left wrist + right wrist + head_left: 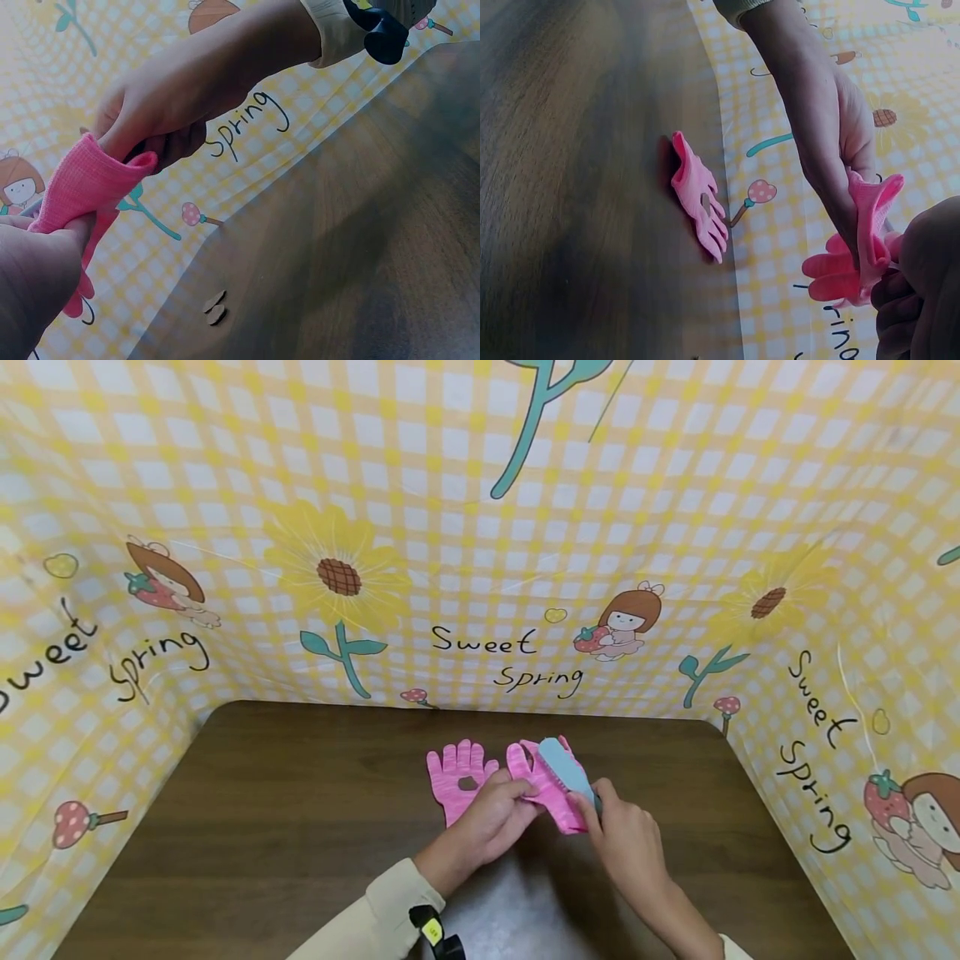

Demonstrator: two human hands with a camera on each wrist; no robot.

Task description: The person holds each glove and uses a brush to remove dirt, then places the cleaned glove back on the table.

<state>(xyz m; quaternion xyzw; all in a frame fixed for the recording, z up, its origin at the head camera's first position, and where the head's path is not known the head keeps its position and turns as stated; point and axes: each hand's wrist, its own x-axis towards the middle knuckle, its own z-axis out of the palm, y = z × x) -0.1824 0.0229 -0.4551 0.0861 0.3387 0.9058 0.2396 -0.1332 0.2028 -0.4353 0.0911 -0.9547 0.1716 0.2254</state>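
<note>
My left hand (pixel 501 814) grips a pink knit glove (pixel 546 789) by its side, thumb on top, with the cuff towards me. My right hand (pixel 626 835) holds a light blue brush (pixel 564 767), its head lying along the glove with the bristle side down. The thumb of that hand is at the cuff. In the right wrist view, the held glove (pixel 871 217) hangs with its cuff mouth spread, and most of the brush is hidden. A second pink glove (pixel 450 768), bearing a dark brown patch (pixel 468 783), lies flat just left of my hands.
Two small brown flat pieces (pixel 215 307) lie on the wooden table (pixel 300 827), seen in the left wrist view. A yellow checked cloth (pixel 465 577) rises as a wall behind the table and along both sides.
</note>
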